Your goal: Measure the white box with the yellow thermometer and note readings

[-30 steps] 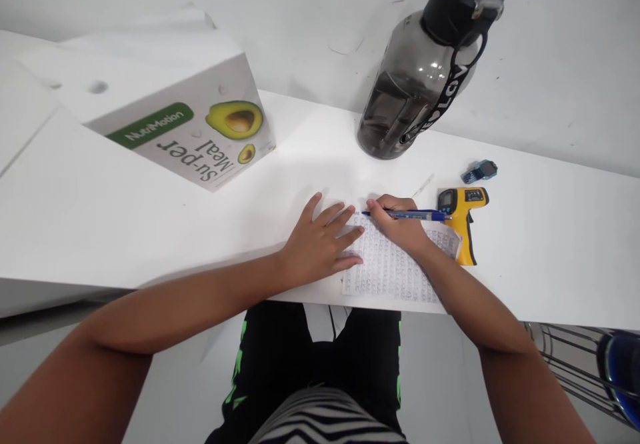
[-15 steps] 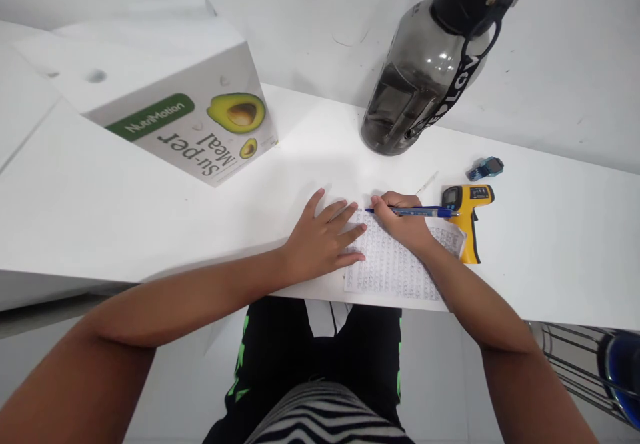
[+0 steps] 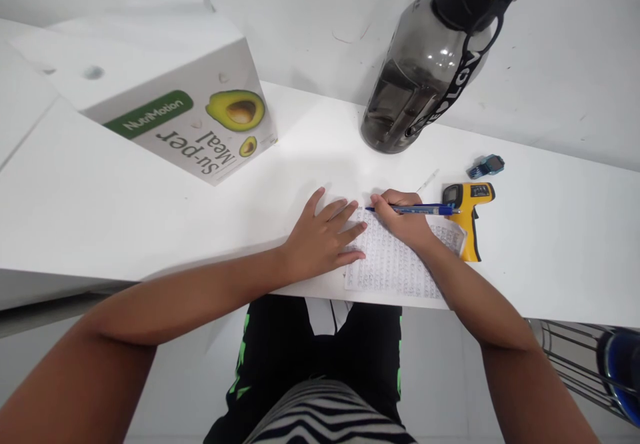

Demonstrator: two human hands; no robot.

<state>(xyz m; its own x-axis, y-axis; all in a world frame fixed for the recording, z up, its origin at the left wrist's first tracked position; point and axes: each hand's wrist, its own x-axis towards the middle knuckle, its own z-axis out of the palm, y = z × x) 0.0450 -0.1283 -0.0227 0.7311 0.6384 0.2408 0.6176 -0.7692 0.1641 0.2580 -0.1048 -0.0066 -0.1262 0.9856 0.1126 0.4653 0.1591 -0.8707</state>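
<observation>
The right hand (image 3: 404, 221) gripped a blue pen (image 3: 425, 210), its tip at eleven o'clock on the written sheet (image 3: 393, 267); the left hand (image 3: 320, 241) lay open across that sheet's nine-o'clock edge. On the counter (image 3: 545, 244), a bottle (image 3: 413, 77) stood at twelve.

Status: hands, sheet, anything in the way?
Right hand grips blue pen, tip at top left of sheet. Left hand spread over left edge. Sheet partly hidden by right forearm; yellow thermometer at right corner.

A black-and-white wavy-striped top (image 3: 327, 414) is worn with black bottoms (image 3: 287, 364) bearing bright green side patches (image 3: 239, 361).
</observation>
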